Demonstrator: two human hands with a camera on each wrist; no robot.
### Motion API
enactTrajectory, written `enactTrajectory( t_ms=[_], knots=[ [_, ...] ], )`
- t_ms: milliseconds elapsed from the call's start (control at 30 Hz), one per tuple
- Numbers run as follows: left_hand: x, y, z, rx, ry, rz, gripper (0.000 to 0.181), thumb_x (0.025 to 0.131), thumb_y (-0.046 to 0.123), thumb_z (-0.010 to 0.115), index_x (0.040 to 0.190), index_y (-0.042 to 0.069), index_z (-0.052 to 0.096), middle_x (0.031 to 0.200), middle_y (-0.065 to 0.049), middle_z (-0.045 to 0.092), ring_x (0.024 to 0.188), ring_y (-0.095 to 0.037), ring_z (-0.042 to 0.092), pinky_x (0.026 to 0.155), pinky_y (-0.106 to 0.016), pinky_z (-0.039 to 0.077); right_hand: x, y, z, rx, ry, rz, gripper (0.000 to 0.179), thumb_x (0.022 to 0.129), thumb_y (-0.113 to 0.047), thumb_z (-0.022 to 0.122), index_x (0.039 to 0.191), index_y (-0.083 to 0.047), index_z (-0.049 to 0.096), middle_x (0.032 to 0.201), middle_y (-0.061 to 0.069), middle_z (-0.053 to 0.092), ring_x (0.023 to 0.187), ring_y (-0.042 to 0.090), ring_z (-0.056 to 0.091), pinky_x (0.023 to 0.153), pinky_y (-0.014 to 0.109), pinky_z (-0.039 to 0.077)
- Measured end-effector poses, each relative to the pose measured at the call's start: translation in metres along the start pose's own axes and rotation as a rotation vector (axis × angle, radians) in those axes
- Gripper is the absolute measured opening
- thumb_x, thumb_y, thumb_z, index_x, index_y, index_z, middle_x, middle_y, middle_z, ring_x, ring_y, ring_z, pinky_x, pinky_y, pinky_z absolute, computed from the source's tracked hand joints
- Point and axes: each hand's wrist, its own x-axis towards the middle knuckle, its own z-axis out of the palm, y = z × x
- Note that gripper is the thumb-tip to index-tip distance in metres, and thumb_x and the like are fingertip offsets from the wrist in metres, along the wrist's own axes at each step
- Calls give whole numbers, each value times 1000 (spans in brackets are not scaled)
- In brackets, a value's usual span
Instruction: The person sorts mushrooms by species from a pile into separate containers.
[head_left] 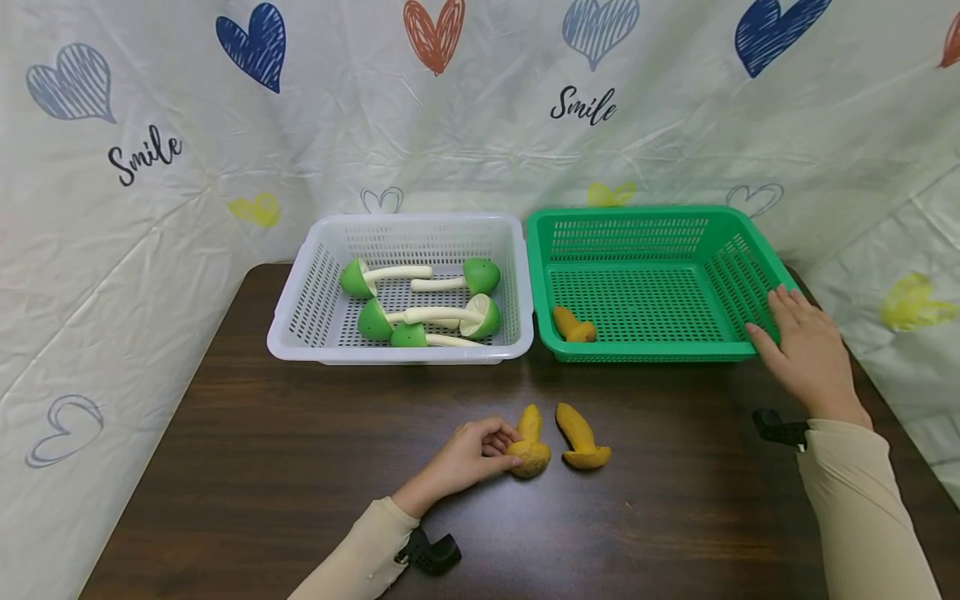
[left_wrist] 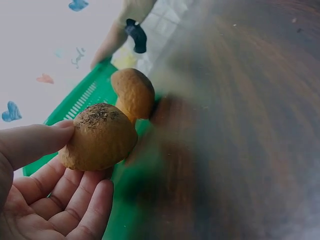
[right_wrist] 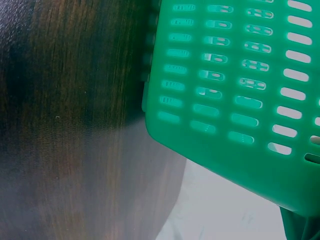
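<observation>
With thumb and fingers, my left hand (head_left: 480, 450) pinches the cap of a brownish-yellow mushroom (head_left: 531, 460) on the table. In the left wrist view, dark specks cover the top of this mushroom's cap (left_wrist: 97, 140). Just right of it lies a second yellow mushroom (head_left: 583, 442), stem pointing away. My right hand (head_left: 810, 354) rests on the right rim of the green basket (head_left: 652, 352), its fingers fairly straight. One more yellow mushroom (head_left: 574, 327) lies inside that basket at the front left. The right wrist view shows the basket's slotted wall (right_wrist: 225, 150), but no hand.
Left of the green basket, a white basket (head_left: 397, 357) holds several green-capped mushrooms (head_left: 480, 277) with white stems. Both baskets stand along the back of the dark wooden table (head_left: 247, 500). A white cloth (head_left: 465, 125) printed with hearts hangs behind.
</observation>
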Motion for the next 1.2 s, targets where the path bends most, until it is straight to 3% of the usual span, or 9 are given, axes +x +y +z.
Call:
enactTrajectory(
  t_ms=[433,700,1033,1200],
  knots=[
    [8,10,-4,-33,24,37,22,84,4,70,103,-2,63,99,-10,63,86,-13,60,75,-21,52,0,-3,-1,-5,2,-7,64,101,-34,36,140,16,27,143,36,26,139,42,15,112,52,9],
    [17,19,-1,-53,25,72,23,83,5,71,103,-2,62,97,-10,63,85,-10,59,75,-22,52,0,-2,-1,-4,2,-5,64,101,-34,36,140,15,27,144,35,26,139,41,15,112,53,8],
    [27,36,-3,-84,90,128,25,81,-1,71,103,-7,61,98,-18,63,84,-17,59,74,-28,53,0,-1,-1,7,7,-1,63,101,-34,36,141,15,27,144,35,25,139,41,15,112,53,8],
    [32,42,-6,-94,114,143,24,82,-1,70,103,-6,61,98,-17,62,83,-13,58,74,-24,52,0,-2,-1,5,9,-1,63,101,-34,37,140,15,27,144,35,26,139,41,16,112,53,8]
  ],
)
